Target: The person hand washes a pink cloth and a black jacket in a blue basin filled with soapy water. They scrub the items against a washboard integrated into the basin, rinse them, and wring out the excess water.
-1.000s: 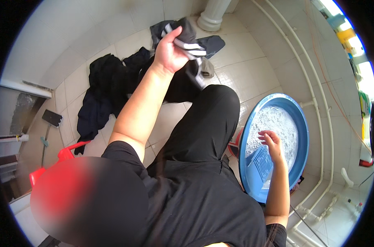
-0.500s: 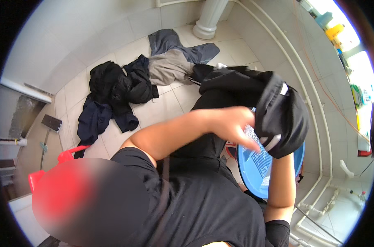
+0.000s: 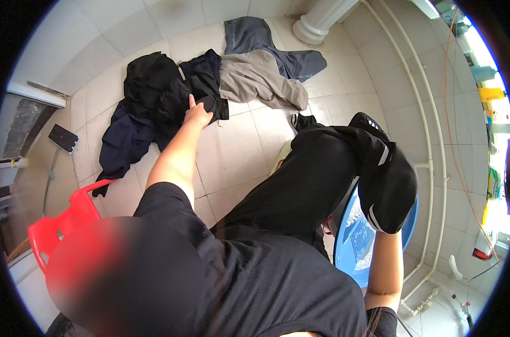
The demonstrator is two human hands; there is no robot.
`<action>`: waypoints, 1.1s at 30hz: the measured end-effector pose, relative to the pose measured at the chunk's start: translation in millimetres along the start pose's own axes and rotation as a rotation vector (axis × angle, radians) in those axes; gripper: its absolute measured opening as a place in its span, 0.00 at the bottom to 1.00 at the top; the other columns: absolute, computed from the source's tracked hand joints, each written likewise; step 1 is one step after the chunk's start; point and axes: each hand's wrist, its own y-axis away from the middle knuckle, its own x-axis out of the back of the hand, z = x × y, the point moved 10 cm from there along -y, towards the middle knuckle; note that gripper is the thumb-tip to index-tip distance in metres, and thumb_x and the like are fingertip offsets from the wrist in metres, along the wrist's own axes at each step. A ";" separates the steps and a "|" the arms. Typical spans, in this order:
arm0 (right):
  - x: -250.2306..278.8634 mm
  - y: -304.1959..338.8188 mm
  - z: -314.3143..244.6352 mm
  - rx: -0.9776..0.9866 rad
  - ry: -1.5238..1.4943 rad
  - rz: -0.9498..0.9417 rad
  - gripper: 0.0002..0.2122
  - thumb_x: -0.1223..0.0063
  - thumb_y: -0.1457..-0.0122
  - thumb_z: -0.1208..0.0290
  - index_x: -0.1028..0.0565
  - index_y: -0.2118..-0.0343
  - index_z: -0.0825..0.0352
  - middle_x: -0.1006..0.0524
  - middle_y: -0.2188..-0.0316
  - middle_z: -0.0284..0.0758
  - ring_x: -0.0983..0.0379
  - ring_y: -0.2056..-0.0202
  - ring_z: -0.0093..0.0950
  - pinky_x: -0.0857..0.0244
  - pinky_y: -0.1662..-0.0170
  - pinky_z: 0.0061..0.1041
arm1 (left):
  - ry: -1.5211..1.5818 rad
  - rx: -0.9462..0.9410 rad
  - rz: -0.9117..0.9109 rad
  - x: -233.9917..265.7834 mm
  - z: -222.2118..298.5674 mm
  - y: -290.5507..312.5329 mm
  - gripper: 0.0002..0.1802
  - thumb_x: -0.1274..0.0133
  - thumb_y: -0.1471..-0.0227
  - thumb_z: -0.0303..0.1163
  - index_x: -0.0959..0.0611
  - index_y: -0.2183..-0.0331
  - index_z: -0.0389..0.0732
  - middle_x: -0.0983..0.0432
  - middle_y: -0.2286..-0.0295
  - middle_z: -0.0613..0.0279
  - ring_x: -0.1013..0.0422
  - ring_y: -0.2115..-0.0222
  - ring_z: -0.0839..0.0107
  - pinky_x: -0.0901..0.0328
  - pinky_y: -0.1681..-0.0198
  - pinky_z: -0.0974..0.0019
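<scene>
My left hand (image 3: 199, 114) reaches out over the near edge of a pile of black clothes (image 3: 154, 84) on the tiled floor. Its index finger is stretched out and its thumb stands apart; the other fingers are partly hidden. A black garment with white stripes (image 3: 390, 185) drapes over my right forearm (image 3: 388, 261) and covers my right hand, so those fingers do not show. Under that garment is a blue basin (image 3: 340, 255) with a ribbed washboard part (image 3: 362, 240) and whitish suds. Dark trousers cover my bent legs.
A beige garment (image 3: 260, 78) and a grey one (image 3: 252, 39) lie beyond the black pile. Left of me stands a red plastic chair (image 3: 69, 219). White pipes (image 3: 427, 140) run along the right wall, below a sill with bottles. A white column base (image 3: 316, 28) stands at the back.
My left hand has left the striped garment by the basin and moved far left to the black pile. The striped garment now hangs lower over my right forearm. The view has shifted.
</scene>
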 end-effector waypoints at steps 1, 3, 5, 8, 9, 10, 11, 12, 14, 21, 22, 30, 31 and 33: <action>-3.4 -0.1 4.6 -0.024 -0.004 -0.027 0.20 0.44 0.53 0.73 0.30 0.55 0.68 0.27 0.60 0.44 0.31 0.58 0.40 0.40 0.52 0.32 | -0.008 -0.017 -0.122 -21.8 -12.6 -17.2 0.34 0.43 0.58 0.45 0.31 0.50 0.41 0.51 0.43 0.51 0.35 0.52 0.53 0.38 0.50 0.59; -7.7 -1.0 10.3 -0.031 -0.005 -0.056 0.21 0.44 0.53 0.73 0.31 0.54 0.68 0.27 0.58 0.44 0.32 0.56 0.40 0.41 0.50 0.32 | 0.071 -0.047 -0.273 -51.7 -18.3 -28.1 0.38 0.38 0.64 0.46 0.30 0.53 0.36 0.31 0.55 0.49 0.32 0.55 0.54 0.37 0.52 0.60; -7.0 -5.1 6.9 0.042 -0.015 -0.010 0.21 0.45 0.53 0.73 0.31 0.54 0.68 0.27 0.58 0.44 0.32 0.56 0.40 0.42 0.50 0.32 | 0.320 0.094 -0.047 -53.6 -36.1 -17.7 0.42 0.33 0.70 0.43 0.33 0.54 0.35 0.31 0.57 0.45 0.32 0.56 0.53 0.38 0.53 0.61; -1.9 -14.5 -0.5 0.112 -0.047 0.054 0.20 0.45 0.53 0.74 0.30 0.54 0.67 0.27 0.59 0.44 0.31 0.57 0.41 0.41 0.51 0.33 | 0.722 0.428 0.201 -92.3 -72.4 22.2 0.50 0.30 0.75 0.41 0.36 0.52 0.32 0.34 0.55 0.40 0.36 0.53 0.53 0.41 0.50 0.62; 4.2 -28.1 -12.4 0.114 -0.088 0.023 0.20 0.45 0.53 0.73 0.30 0.54 0.67 0.27 0.59 0.44 0.31 0.57 0.41 0.40 0.52 0.33 | 0.775 0.492 0.220 -163.0 -115.4 13.8 0.50 0.29 0.75 0.42 0.36 0.53 0.31 0.31 0.60 0.42 0.31 0.63 0.56 0.35 0.60 0.59; 0.8 -28.6 -9.5 0.094 -0.084 0.019 0.20 0.45 0.53 0.73 0.30 0.55 0.67 0.27 0.59 0.43 0.31 0.58 0.41 0.40 0.52 0.33 | 0.814 0.591 -0.043 -192.7 -105.8 43.4 0.42 0.31 0.72 0.41 0.32 0.57 0.29 0.27 0.62 0.46 0.29 0.64 0.55 0.34 0.62 0.59; 2.9 -30.2 -9.5 0.076 -0.078 0.014 0.20 0.45 0.53 0.73 0.30 0.55 0.66 0.26 0.60 0.43 0.31 0.58 0.41 0.40 0.53 0.33 | 0.807 0.595 -0.311 -214.0 -95.3 70.8 0.33 0.33 0.68 0.40 0.29 0.63 0.31 0.28 0.70 0.50 0.31 0.72 0.59 0.36 0.70 0.59; 3.0 -28.7 -7.2 0.068 -0.046 0.032 0.19 0.45 0.54 0.73 0.30 0.55 0.66 0.26 0.60 0.43 0.31 0.59 0.41 0.39 0.53 0.33 | 0.793 0.599 -0.572 -231.2 -86.3 100.7 0.24 0.36 0.64 0.39 0.26 0.69 0.32 0.28 0.78 0.54 0.32 0.81 0.62 0.37 0.78 0.58; 7.9 -26.3 -7.5 0.107 0.034 0.091 0.19 0.45 0.53 0.72 0.30 0.55 0.67 0.26 0.62 0.43 0.30 0.61 0.41 0.38 0.56 0.32 | 0.709 0.676 -0.590 -203.1 -71.6 142.4 0.20 0.42 0.55 0.40 0.28 0.64 0.37 0.37 0.79 0.61 0.44 0.85 0.73 0.43 0.84 0.66; 32.9 -29.3 -15.7 0.135 -0.034 0.211 0.15 0.45 0.50 0.71 0.27 0.58 0.66 0.26 0.63 0.44 0.30 0.61 0.39 0.37 0.56 0.28 | 0.847 0.332 0.278 -68.5 -30.4 114.9 0.26 0.46 0.53 0.40 0.28 0.55 0.33 0.33 0.58 0.46 0.36 0.54 0.51 0.42 0.52 0.59; 40.9 -32.0 -23.0 0.158 -0.019 0.228 0.16 0.45 0.50 0.71 0.28 0.56 0.66 0.26 0.62 0.43 0.30 0.60 0.38 0.37 0.56 0.27 | 0.917 0.240 0.394 -41.5 -17.9 114.2 0.25 0.46 0.52 0.38 0.28 0.56 0.32 0.33 0.58 0.46 0.36 0.55 0.51 0.42 0.52 0.59; 99.5 -11.6 -44.3 0.239 -0.009 0.488 0.19 0.45 0.49 0.69 0.30 0.53 0.64 0.27 0.58 0.39 0.29 0.59 0.31 0.37 0.56 0.26 | 1.521 -0.417 0.520 100.1 88.3 190.1 0.21 0.51 0.47 0.29 0.33 0.52 0.30 0.35 0.54 0.56 0.37 0.54 0.67 0.45 0.49 0.68; 100.3 -5.6 -43.1 0.236 -0.039 0.495 0.19 0.45 0.48 0.69 0.31 0.52 0.64 0.27 0.57 0.38 0.29 0.59 0.31 0.37 0.56 0.26 | 1.551 -0.467 0.473 108.7 97.3 199.3 0.20 0.51 0.47 0.28 0.32 0.53 0.30 0.34 0.54 0.56 0.37 0.54 0.68 0.45 0.49 0.68; 96.8 6.9 -36.5 0.215 -0.154 0.469 0.20 0.45 0.48 0.68 0.31 0.52 0.64 0.27 0.56 0.38 0.30 0.59 0.30 0.36 0.56 0.26 | 1.611 -0.640 0.533 148.7 117.0 233.7 0.16 0.52 0.46 0.26 0.28 0.56 0.30 0.31 0.56 0.58 0.36 0.55 0.70 0.44 0.50 0.70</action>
